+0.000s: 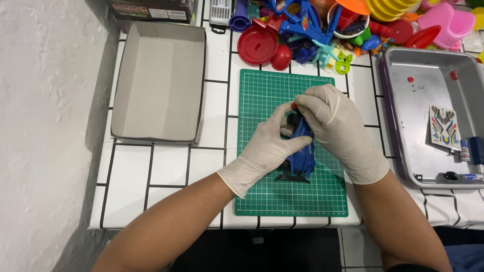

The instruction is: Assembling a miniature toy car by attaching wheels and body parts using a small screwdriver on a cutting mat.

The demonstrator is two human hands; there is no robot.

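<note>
Gloved hands [302, 136] clamped on blue toy [302, 151] over green mat [262, 95], toy heap [327, 30] beyond.

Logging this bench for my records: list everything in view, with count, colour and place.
Toy model: one, blue and black, over the mat, held in both hands.
Cutting mat: one, green, table centre.
Cardboard tray: one, grey, left.
Metal tray: one, silver, right.
Sticker sheet: one, multicoloured, in the metal tray.
Toy pile: many, mixed colours, far edge.
Left hand: white glove, gripping the model.
Right hand: white glove, gripping the model.
</note>
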